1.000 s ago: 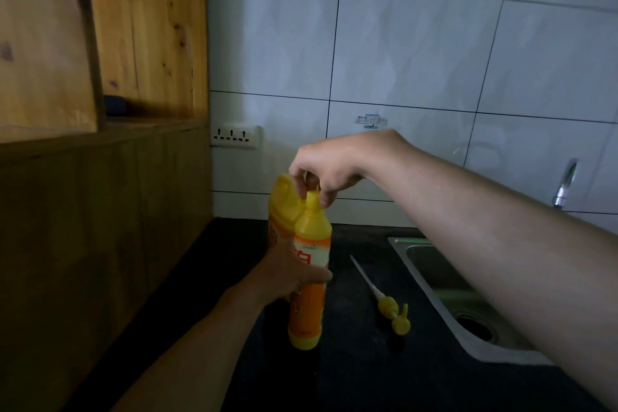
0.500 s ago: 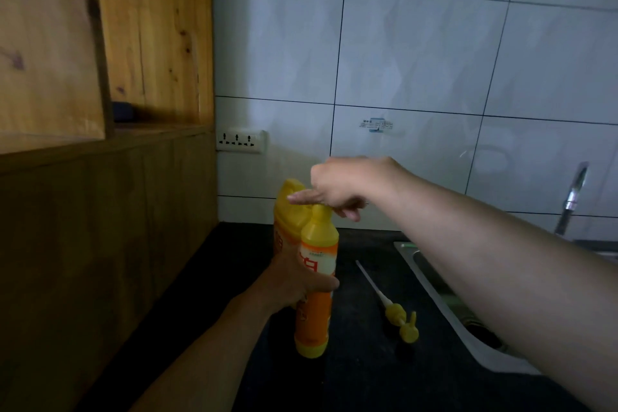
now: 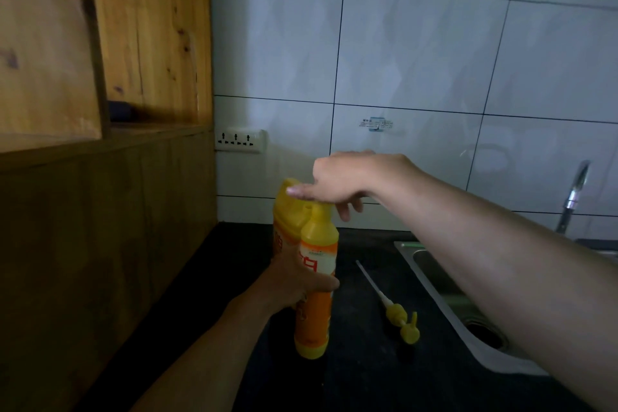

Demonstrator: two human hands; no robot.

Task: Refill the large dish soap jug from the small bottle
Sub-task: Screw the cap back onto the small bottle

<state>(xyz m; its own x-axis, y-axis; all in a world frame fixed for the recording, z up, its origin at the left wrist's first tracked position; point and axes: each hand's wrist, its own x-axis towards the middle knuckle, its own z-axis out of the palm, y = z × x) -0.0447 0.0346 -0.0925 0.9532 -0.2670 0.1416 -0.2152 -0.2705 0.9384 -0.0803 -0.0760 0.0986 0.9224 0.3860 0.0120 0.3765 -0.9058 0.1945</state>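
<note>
The small orange bottle [image 3: 316, 318] with a yellow shoulder stands upright on the dark counter [image 3: 368, 378]. My left hand [image 3: 297, 281] is wrapped around its middle. Directly behind it, touching or nearly so, stands the large yellow jug [image 3: 289, 211]; only its handle and upper body show. My right hand [image 3: 351, 181] comes in from the right and sits over the small bottle's top, fingers curled around the cap and index finger stretched left. The cap itself is hidden under that hand.
A yellow pump head with its long white tube [image 3: 398, 314] lies on the counter right of the bottle. A steel sink [image 3: 434, 264] and tap [image 3: 573, 197] are at the right. A wooden cabinet [image 3: 100, 211] walls the left; a socket strip [image 3: 239, 140] is on the tiles.
My right hand has turned on the bottle top, from a fingertip pinch to a flatter grip with the index finger pointing left. The view has shifted slightly; the bottles have stayed put.
</note>
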